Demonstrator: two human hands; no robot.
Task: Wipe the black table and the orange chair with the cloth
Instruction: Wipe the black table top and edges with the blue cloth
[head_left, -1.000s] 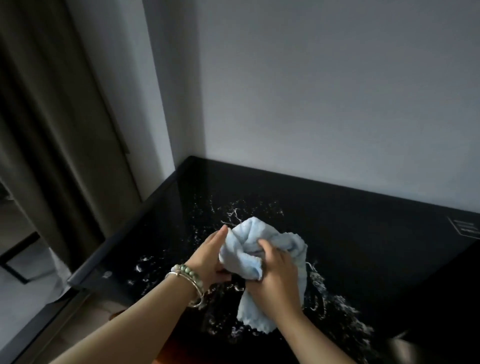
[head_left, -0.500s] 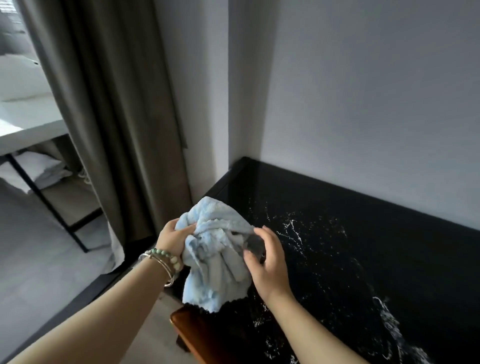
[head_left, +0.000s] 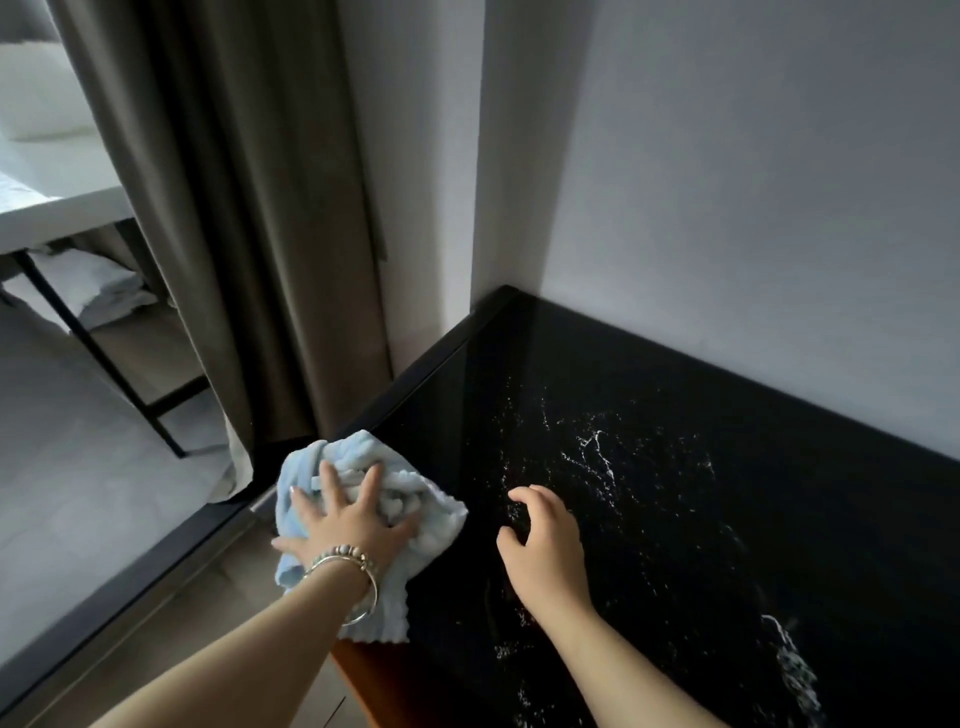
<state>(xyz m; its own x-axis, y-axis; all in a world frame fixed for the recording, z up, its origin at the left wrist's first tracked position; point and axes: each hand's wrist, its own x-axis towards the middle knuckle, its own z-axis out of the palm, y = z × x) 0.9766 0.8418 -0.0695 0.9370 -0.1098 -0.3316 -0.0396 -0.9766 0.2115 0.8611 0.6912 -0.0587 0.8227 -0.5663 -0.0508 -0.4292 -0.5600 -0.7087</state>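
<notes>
A crumpled light blue cloth (head_left: 410, 506) lies on the near left corner of the black table (head_left: 675, 467), part of it hanging over the edge. My left hand (head_left: 343, 519), with bracelets at the wrist, presses flat on the cloth with fingers spread. My right hand (head_left: 545, 545) hovers over the table just right of the cloth, fingers loosely curled and holding nothing. The tabletop is glossy black with white marbling. A piece of the orange chair (head_left: 374, 680) shows below the table's front edge, under my left forearm.
A white wall (head_left: 753, 182) runs along the table's back. A brown curtain (head_left: 249, 208) hangs to the left of the table. Beyond it are a white bed (head_left: 52, 208) on a black frame and grey floor (head_left: 78, 493).
Both hands held the bunched cloth in the air; now the cloth lies on the table's left corner under my flat left hand. My right hand has let go and moved right.
</notes>
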